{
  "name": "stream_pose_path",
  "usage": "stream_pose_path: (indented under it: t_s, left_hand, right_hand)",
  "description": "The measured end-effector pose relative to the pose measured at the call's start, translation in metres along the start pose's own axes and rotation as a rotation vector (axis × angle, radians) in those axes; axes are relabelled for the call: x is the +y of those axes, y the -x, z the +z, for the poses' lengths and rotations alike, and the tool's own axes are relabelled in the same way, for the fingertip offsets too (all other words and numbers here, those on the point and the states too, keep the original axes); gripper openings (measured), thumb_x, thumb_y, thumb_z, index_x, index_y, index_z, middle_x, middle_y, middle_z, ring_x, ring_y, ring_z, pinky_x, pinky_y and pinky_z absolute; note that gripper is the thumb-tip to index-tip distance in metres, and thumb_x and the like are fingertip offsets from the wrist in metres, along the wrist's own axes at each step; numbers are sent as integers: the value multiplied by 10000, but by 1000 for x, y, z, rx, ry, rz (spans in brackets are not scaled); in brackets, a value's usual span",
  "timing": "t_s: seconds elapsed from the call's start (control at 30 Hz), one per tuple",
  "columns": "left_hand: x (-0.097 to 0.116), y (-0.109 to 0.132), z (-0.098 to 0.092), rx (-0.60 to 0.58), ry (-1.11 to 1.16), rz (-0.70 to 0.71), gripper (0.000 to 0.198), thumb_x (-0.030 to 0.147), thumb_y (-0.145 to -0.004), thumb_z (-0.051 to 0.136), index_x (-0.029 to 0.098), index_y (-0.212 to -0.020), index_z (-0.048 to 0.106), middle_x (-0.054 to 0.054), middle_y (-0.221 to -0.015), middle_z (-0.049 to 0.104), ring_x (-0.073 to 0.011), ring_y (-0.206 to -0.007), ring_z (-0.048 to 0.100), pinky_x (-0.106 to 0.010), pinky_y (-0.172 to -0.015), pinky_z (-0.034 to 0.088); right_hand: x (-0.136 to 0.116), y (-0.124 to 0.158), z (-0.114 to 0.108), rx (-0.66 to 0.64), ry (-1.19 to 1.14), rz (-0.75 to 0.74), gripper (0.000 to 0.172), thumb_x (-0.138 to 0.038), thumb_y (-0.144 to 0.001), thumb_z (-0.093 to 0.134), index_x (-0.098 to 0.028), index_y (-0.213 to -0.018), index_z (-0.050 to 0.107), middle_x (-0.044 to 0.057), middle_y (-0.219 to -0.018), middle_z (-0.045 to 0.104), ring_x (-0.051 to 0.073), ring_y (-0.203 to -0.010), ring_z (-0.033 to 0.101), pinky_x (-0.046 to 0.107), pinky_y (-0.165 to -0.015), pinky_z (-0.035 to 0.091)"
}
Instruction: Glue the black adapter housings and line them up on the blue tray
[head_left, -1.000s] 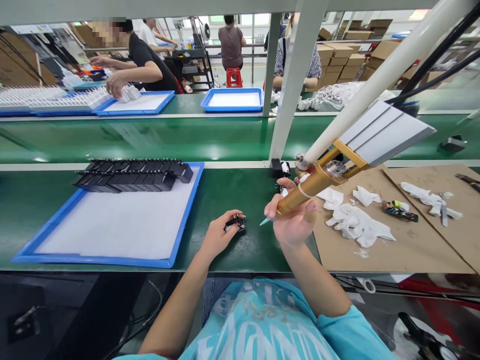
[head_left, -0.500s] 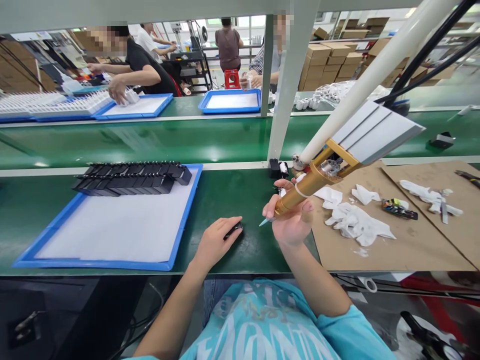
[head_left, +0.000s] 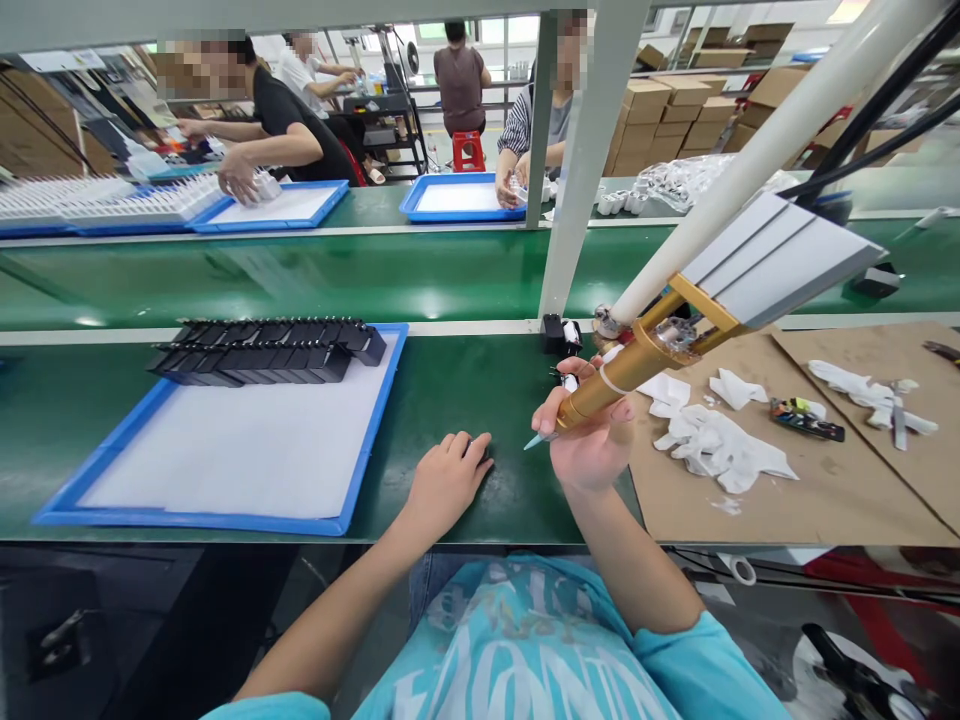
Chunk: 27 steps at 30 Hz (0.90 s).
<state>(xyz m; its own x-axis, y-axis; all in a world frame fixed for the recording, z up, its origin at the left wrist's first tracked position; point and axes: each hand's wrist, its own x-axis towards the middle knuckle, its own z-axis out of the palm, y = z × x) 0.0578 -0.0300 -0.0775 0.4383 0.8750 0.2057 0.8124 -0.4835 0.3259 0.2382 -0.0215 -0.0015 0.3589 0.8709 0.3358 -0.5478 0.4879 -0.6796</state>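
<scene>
My left hand point(head_left: 450, 482) rests on the green bench, fingers curled over a small black housing point(head_left: 469, 450) that they mostly hide. To its right, my right hand point(head_left: 592, 445) is raised, palm up, fingers wrapped round a gold-coloured cylindrical tool point(head_left: 626, 378). A pale blue pointed tip point(head_left: 534, 441) sticks out at the tool's lower end and points down toward my left hand, apart from it. Grey-white plates point(head_left: 780, 258) are fixed at the tool's upper end. Just beyond my right hand lie small black parts point(head_left: 553, 335) with white pieces.
On the left, a blue-rimmed tray point(head_left: 367, 440) carries rows of black housings point(head_left: 262, 352). Crumpled white gloves point(head_left: 724, 440) and a cutter point(head_left: 806, 418) lie on cardboard point(head_left: 697, 515) at right. A white post point(head_left: 592, 160) rises at the bench's back edge; people sit beyond.
My left hand has turned over the black housing and its fingers now cover most of it. My right hand still holds the gold tool in nearly the same place.
</scene>
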Motion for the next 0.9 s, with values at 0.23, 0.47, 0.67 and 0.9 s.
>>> stream_pose_path:
  t_s: [0.23, 0.47, 0.67, 0.9]
  left_hand:
    - [-10, -8, -12, 13, 1377, -614, 363, 461, -933, 481, 222, -1203, 516, -30, -868, 602, -165, -672, 594, -269, -530, 482]
    - [-5, -8, -24, -25, 1920, -743, 396, 391, -856, 625, 204, -1196, 548, -43, -874, 635, -168, -694, 635, -223, -469, 458]
    - [-26, 1, -42, 29, 1413, -564, 681, 367, -774, 724, 267, -1373, 416, -46, -1074, 630, -192, -883, 638, -320, -740, 551]
    - [-124, -35, -81, 242, -154, -296, 529, 399, -880, 564, 153, -1346, 515, -154, -1100, 617, -319, -1046, 555, -435, -899, 444]
  right_hand:
    - [1, -2, -6, -19, 4, -30, 333, -557, -850, 522, -285, -1043, 518, 1, -1054, 617, 66, -446, 563, 285, -436, 522]
    - [2, -3, -9, -13, -14, -24, 301, -525, -860, 527, -280, -1035, 534, 0, -1063, 617, 76, -472, 587, 290, -446, 533]
    - [0, -2, -10, -19, -20, -19, 300, -513, -858, 535, -276, -1039, 566, 4, -1066, 606, 80, -482, 591, 295, -451, 528]
    - [2, 0, -13, -35, -25, -43, 364, -554, -843, 531, -288, -1090, 558, 11, -1087, 595, 91, -500, 599, 316, -470, 536]
